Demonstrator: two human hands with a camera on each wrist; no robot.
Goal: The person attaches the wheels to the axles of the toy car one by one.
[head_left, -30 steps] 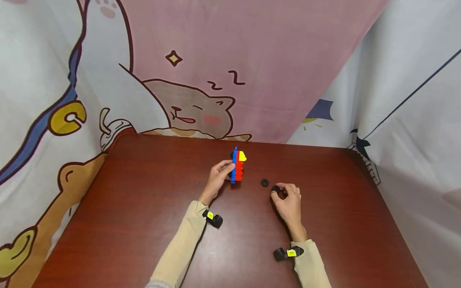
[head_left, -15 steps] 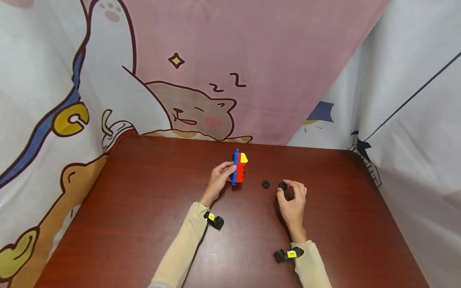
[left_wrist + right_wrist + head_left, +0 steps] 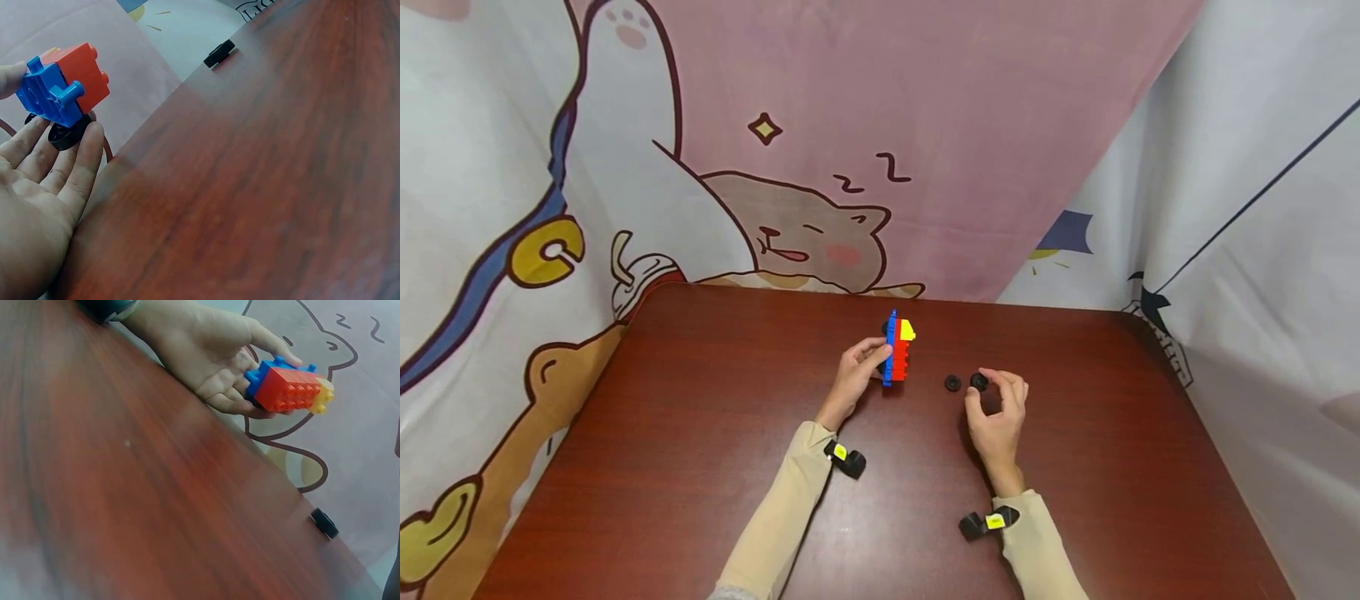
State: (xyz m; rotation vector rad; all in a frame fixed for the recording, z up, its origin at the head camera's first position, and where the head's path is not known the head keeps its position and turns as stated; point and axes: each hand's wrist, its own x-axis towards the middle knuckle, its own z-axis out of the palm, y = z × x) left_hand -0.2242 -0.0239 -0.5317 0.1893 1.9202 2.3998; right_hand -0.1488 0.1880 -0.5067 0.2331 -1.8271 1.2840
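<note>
In the head view my left hand (image 3: 854, 379) grips a toy car built of blocks (image 3: 900, 358), tipped on its side. It has a blue base, red studded bricks and a yellow block at its far end. The left wrist view shows a black wheel (image 3: 70, 132) on the underside of the blue base (image 3: 50, 94), close to the fingers. My right hand (image 3: 1000, 421) pinches a loose black wheel (image 3: 979, 382) between thumb and index finger. Just left of that, another black wheel (image 3: 952, 383) lies on the table. The right wrist view barely catches the right hand.
The brown wooden table (image 3: 737, 358) spreads under both forearms. A cartoon-printed curtain (image 3: 985, 167) hangs behind its far edge, with white cloth at the sides. Each wrist wears a black strap with a camera.
My right hand lifted its wheel slightly, going right and then back left toward the wheel on the table. The left hand and the toy car stay nearly still.
</note>
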